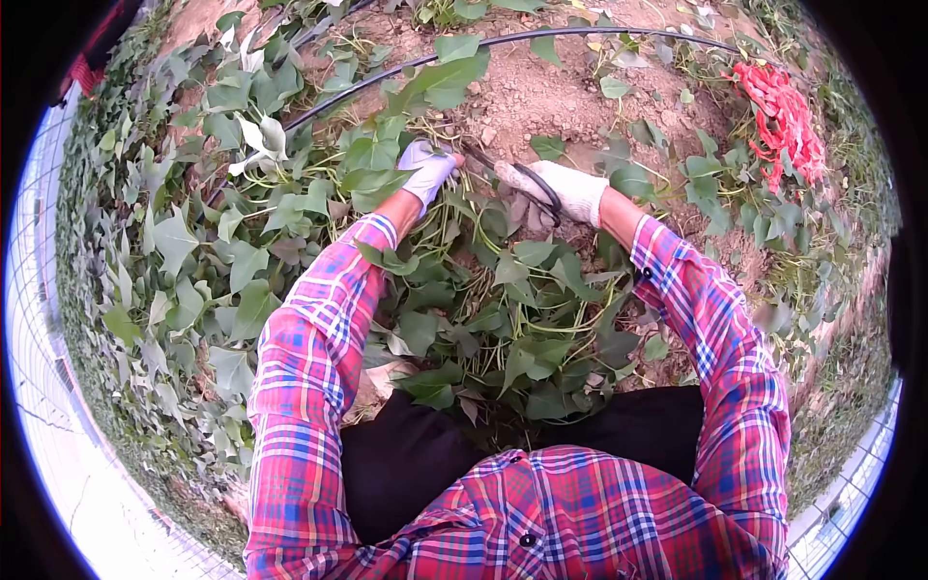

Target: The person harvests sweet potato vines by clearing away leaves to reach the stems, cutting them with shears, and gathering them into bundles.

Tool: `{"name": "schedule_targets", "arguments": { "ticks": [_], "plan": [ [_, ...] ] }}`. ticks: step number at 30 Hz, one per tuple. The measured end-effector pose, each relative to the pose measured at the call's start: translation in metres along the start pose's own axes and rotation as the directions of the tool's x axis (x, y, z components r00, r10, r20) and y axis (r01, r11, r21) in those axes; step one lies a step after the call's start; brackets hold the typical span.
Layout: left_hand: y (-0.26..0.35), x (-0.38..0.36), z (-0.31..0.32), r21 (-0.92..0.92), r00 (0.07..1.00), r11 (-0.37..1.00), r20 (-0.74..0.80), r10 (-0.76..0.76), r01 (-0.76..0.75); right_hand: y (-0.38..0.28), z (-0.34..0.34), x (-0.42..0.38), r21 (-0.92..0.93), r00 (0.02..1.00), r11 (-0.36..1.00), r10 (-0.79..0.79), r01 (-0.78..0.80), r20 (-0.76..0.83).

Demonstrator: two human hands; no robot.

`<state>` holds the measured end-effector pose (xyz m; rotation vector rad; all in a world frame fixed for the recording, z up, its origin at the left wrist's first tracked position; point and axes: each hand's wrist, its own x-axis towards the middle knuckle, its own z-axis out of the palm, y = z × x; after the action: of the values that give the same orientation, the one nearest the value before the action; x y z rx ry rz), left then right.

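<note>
Nearest to me: my red, blue and white plaid shirt sleeves (309, 387) and dark trousers, seen from above as I crouch over the ground.
Just ahead: a loose heap of cut green heart-shaped leaves on thin pale stems (503, 329), piled between my forearms; soft, matte, tangled.
Left hand (426, 170): in a pale thin glove, fingers closed around a bunch of green vine stems (454, 155) at the far edge of the heap, holding them taut.
Right hand (570, 188): in a white knitted glove, wrapped around the dark looped handles of a pair of scissors (527, 184); the blades point toward the gripped stems.
Progress, as I judge it: a good pile is already cut; thick uncut vines (174, 251) cover the ground to my left, so much remains.
Farther out: bare brown crumbly soil (551, 97), dry and lumpy.
Across the soil: a thin black irrigation hose (541, 37), smooth, curving.
Far right: a bundle of bright red plastic ties (788, 121), crinkled, lying on the ground.
</note>
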<state>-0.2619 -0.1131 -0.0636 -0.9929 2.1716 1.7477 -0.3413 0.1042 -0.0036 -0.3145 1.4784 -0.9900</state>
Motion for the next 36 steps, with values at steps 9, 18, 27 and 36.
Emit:
{"name": "schedule_targets", "arguments": {
  "ticks": [9,18,27,36],
  "plan": [
    [-0.001,0.005,-0.008,0.096,0.996,0.995,0.092,-0.011,0.003,0.007,0.001,-0.002,0.133,1.000,0.991,0.009,-0.008,-0.007],
    [-0.006,0.009,-0.015,0.239,0.986,0.971,0.165,-0.010,-0.030,-0.002,0.001,0.004,-0.183,0.991,0.982,0.019,-0.043,-0.130],
    [0.030,-0.097,-0.115,0.075,0.940,0.957,0.227,0.256,-0.279,0.009,0.010,-0.011,0.212,0.997,0.975,0.072,-0.072,0.009],
    [0.035,-0.332,-0.230,-0.661,0.823,0.514,-0.312,0.474,-0.547,0.007,0.016,-0.024,0.044,0.997,0.999,-0.033,0.029,0.073]
  ]
}}
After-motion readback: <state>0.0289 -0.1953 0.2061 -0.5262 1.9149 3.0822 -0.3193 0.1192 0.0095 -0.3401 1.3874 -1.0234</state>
